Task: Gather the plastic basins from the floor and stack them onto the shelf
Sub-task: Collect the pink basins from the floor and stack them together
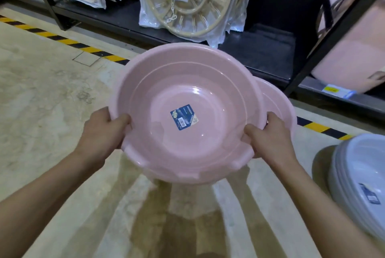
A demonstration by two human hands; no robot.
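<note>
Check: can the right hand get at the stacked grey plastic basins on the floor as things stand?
Probably not yet. The right hand grips the rim of the round pink plastic basin, as does the left hand. The grey plastic basins sit unobstructed beside it, lower right.

The pink basin (pixel 188 112) is smooth, glossy plastic, with a printed paper sticker (pixel 184 116) at its bottom. Right of it, the grey basins (pixel 362 187) look like the same shiny plastic. Beyond it, crinkly clear plastic bags (pixel 187 8) stand on the matt black shelf (pixel 260 49); below it, the floor (pixel 52 91) is mottled, dull and stained.
</note>
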